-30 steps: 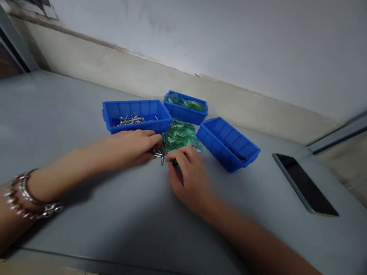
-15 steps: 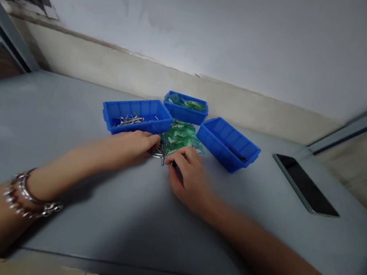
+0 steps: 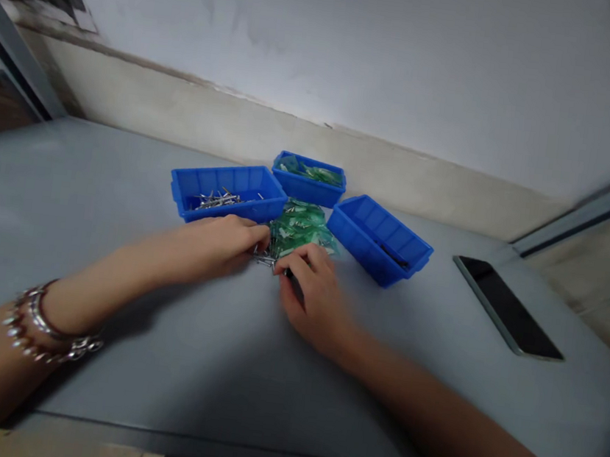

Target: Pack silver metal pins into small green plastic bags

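My left hand (image 3: 230,243) lies palm down with its fingers curled at the left side of a small pile of metal pieces (image 3: 264,259); its fingertips are partly hidden. My right hand (image 3: 315,293) is curled at the right of the pile, closed on something dark that I cannot make out. Behind the pile, between the hands, lie green plastic bags (image 3: 300,228). A blue bin (image 3: 227,176) with metal pins stands behind my left hand. Another blue bin (image 3: 375,241) with a few dark pieces is behind and right of my right hand.
At the back, near the wall, a third blue bin (image 3: 308,190) holds more green bags. A phone-like flat device (image 3: 507,309) lies on the grey table (image 3: 197,378) at the right. Metal frame posts stand at both sides.
My left hand has shifted slightly at the pile. A metal piece that stuck out toward the front between the hands has moved closer in. My right hand has barely moved.
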Tool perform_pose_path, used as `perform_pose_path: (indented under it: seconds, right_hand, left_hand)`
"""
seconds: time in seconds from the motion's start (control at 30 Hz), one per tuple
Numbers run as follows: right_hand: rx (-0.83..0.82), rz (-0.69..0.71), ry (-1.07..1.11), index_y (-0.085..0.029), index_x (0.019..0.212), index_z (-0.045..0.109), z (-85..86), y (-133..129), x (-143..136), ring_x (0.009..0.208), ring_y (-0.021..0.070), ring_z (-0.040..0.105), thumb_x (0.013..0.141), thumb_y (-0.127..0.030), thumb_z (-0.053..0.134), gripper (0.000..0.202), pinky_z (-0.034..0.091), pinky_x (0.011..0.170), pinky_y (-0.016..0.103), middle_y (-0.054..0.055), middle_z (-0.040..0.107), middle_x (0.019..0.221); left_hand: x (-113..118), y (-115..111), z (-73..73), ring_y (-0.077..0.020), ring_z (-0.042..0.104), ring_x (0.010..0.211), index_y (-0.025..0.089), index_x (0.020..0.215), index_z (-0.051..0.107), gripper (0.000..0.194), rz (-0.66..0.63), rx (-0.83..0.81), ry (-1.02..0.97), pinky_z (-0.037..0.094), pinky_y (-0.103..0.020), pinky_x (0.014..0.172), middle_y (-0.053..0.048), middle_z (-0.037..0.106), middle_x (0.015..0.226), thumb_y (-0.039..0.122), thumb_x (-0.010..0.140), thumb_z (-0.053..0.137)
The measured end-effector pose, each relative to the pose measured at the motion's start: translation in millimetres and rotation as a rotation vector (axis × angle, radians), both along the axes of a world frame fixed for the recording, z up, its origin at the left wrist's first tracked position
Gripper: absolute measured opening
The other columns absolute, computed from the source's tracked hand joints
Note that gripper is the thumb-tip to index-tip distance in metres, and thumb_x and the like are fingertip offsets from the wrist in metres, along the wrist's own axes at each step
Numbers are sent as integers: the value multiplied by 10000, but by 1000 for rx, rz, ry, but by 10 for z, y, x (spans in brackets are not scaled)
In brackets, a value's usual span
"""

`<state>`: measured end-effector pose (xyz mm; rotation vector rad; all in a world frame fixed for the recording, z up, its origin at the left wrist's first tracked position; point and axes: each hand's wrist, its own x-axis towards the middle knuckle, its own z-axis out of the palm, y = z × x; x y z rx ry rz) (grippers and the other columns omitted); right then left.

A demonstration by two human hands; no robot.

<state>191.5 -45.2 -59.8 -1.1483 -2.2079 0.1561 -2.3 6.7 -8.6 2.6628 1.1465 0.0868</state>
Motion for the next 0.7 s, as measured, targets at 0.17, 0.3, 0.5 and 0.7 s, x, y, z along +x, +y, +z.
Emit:
perform_pose_path:
  seconds: [0.17,0.3,0.5,0.7]
  right_hand:
    - [23,-37,26,-190,973,602,-23,5,6,952,229,538,880,-134,453,184,455,856,398,81,581,961]
    - [36,-109,59,-186,1065,574,-27,11,3,984,250,531,927,-252,444,201,453,875,424,90,587,994]
    - [27,-89,-13,-205,957,633,10,28,3,951,239,532,959,-277,439,206,449,859,407,80,592,950]
    - [-3,-56,-42,-197,925,641,24,25,2,926,227,526,961,-283,447,216,435,873,420,77,601,941]
  left_hand:
    - [-1,9,40,-148,536,685,189,823,561,187,-14,69,-49,359,-265,623,-29,606,823,197,893,387]
    - [-13,18,32,-126,510,648,187,812,539,143,-87,110,-132,348,-243,605,-5,586,760,179,885,417]
    - [33,-11,8,-98,524,627,186,835,543,98,-210,23,-263,361,-207,593,14,599,750,144,865,459]
    - [67,-23,19,-98,530,625,179,821,538,93,-231,35,-303,361,-212,591,11,602,746,110,838,478]
